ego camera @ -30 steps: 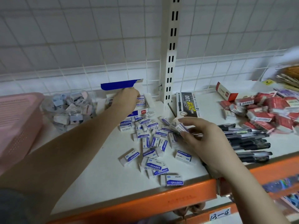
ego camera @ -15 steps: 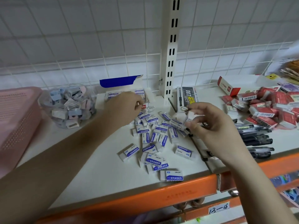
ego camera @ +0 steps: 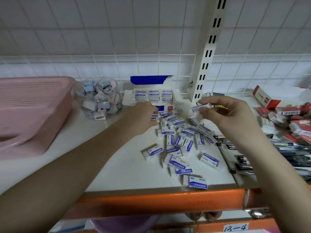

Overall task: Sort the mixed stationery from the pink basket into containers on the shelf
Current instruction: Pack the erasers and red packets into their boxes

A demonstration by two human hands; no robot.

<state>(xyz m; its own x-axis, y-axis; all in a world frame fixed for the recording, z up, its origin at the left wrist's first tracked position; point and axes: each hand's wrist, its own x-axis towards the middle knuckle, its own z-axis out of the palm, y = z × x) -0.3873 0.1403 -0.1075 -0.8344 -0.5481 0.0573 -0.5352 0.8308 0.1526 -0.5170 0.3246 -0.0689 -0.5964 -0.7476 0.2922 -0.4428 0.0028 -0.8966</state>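
The eraser pinched between thumb and fingertips of the right hand is held only at its end, so I judge it could slip and fall back among the loose erasers in front of the open eraser box. That box sits just right of the clear jar, rows partly filled. The left hand, in front of the box, curls down onto the pile's near edge; whether it grips an eraser cannot be told.

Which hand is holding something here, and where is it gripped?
The right hand pinches one eraser by its end. The left hand reaches into the loose erasers; any hold cannot be told.
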